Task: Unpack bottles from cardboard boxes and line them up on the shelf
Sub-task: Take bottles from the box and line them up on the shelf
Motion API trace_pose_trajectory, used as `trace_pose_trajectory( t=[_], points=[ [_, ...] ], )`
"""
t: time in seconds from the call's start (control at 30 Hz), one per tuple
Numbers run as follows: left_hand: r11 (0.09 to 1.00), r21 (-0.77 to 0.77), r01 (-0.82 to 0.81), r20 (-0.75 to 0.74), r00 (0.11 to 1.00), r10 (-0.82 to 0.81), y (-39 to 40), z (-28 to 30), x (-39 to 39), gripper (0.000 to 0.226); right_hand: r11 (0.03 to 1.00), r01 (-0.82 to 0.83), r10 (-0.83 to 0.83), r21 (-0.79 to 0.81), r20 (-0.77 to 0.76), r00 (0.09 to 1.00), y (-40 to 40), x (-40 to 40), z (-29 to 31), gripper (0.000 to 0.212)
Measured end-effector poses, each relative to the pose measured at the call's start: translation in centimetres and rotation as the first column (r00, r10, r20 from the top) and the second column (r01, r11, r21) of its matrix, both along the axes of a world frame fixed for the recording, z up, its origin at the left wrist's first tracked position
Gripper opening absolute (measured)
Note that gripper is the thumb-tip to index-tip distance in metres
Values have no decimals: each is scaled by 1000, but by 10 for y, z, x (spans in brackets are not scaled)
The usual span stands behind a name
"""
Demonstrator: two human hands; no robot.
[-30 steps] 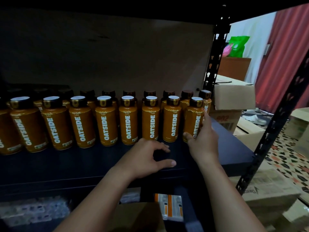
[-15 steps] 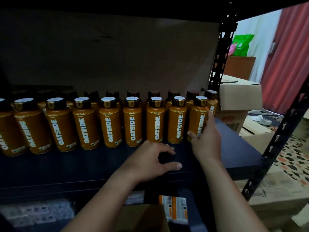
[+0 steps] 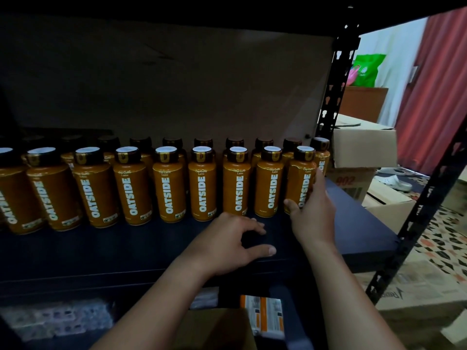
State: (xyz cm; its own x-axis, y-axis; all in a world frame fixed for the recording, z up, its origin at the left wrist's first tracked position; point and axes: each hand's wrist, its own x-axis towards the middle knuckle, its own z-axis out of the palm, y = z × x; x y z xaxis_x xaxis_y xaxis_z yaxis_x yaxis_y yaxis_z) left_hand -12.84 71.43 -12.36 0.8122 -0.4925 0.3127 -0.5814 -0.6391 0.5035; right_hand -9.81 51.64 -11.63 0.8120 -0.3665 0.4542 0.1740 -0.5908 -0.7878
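Right hand (image 3: 312,213) unmoved, fingers curled round end bottle (image 3: 300,180), left hand (image 3: 227,245) loosely curled on shelf (image 3: 101,248)

Back-row bottles (image 3: 264,147) mostly hidden behind front row; leftmost bottle (image 3: 7,193) cut by frame edge; lower-shelf packs (image 3: 58,319) blurred.

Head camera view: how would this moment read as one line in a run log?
stage: lining up | right hand: grips end bottle of front row, upright on shelf | left hand: rests on shelf, holds nothing
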Motion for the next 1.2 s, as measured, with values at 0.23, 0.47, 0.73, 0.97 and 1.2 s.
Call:
trace_pose_trajectory(
  t=[0.23,0.47,0.73,0.97,1.2],
  points=[
    [992,93,-90,210,975,68,4,-3,-16,71,999,27,-28,-32,-23,999,0,-13,1,89],
    [990,-94,-109,247,960,129,31,-20,-52,54,982,29,-22,-186,41,999,18,-65,-17,86],
    [945,-280,-169,306,917,255,85,-35,-103,30,912,-59,167,-407,235,958,47,-122,-66,38],
    [955,-11,-297,374,884,279,146,-109,-146,46,899,-188,157,-395,-108,982,69,-168,-163,40],
    [705,293,-646,-197,681,705,190,-237,-198,75,785,-373,-110,-494,-704,702,62,-192,-266,75]
  ],
)
